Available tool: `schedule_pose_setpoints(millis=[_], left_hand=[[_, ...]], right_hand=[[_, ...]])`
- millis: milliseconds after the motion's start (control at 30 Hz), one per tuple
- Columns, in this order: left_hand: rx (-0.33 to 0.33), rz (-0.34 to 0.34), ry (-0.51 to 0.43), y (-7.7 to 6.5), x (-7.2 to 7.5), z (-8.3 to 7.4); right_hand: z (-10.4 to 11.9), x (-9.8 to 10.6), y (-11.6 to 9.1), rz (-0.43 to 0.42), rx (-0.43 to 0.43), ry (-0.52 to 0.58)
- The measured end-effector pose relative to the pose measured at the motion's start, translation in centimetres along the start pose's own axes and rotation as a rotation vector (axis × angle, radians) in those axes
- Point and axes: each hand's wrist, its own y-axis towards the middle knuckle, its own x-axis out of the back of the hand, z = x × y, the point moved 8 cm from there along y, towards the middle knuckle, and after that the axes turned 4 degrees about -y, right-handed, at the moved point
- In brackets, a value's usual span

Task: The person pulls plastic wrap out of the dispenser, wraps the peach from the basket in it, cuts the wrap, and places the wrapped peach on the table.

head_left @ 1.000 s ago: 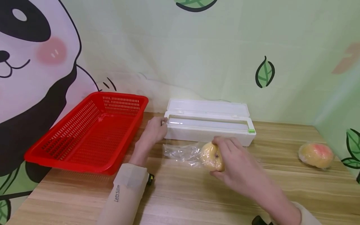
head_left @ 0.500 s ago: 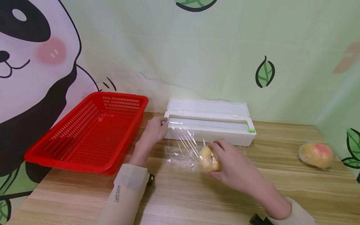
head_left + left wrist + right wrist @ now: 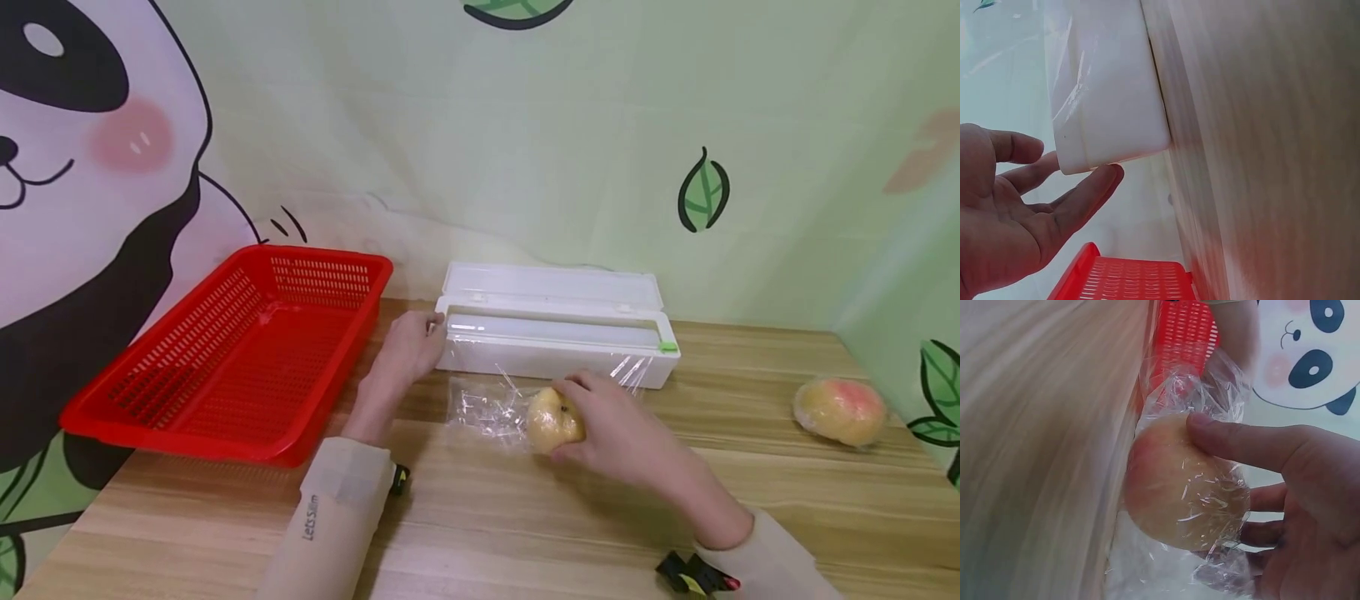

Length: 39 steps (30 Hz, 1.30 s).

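My right hand (image 3: 618, 425) grips a yellow-and-pink peach (image 3: 551, 421) low over the table in front of the dispenser, thumb on the near side and fingers on the far side. Clear cling film (image 3: 1179, 394) clings round the peach (image 3: 1175, 487) and trails off in crumpled folds to its left. More film runs up to the white cling film dispenser (image 3: 555, 354), whose lid stands up with the roll showing inside. At the dispenser's left end rests my left hand (image 3: 411, 346). In the left wrist view its extended fingers (image 3: 1094, 190) touch the end wall.
A red plastic basket (image 3: 322, 417) with slotted sides stands at the left. Far right on the wooden table (image 3: 525, 533) lies another peach (image 3: 840, 411) wrapped in film. A printed backdrop hangs close behind the dispenser. A green slider (image 3: 667, 347) sits at the dispenser's right end.
My right hand has shifted slightly left and turned the peach, and film now stretches between it and the dispenser. The left hand stays at the dispenser's end.
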Motion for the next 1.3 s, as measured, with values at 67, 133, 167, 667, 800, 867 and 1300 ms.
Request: schedule_pose_setpoints(millis=[67, 133, 167, 667, 800, 867, 1300], left_hand=[[-0.040, -0.019, 0.016, 0.0, 0.1, -0.2], [-0.074, -0.036, 0.031, -0.1, 0.2, -0.6], [-0.086, -0.040, 0.041, -0.1, 0.2, -0.7], [-0.471, 0.116, 0.144, -2.8, -1.7, -7.2], [-0.573, 0.355, 0.189, -4.2, -4.3, -8.6], [-0.555, 0.441, 0.220, -4.6, -5.3, -8.4], [-0.505, 0.632, 0.200, -5.0, -7.2, -6.8]], right_hand=[[-0.2, -0.2, 0.3, 0.003, -0.002, -0.013], [-0.4, -0.4, 0.6, 0.001, -0.006, -0.007], [-0.6, -0.5, 0.7, -0.001, -0.010, 0.002], [-2.6, -1.7, 1.3, 0.028, -0.055, 0.136], [-3.1, -1.8, 1.3, 0.020, -0.029, 0.161], [-3.3, -1.7, 1.3, 0.014, -0.017, 0.163], [-4.6, 0.4, -0.8, -0.039, 0.029, 0.187]])
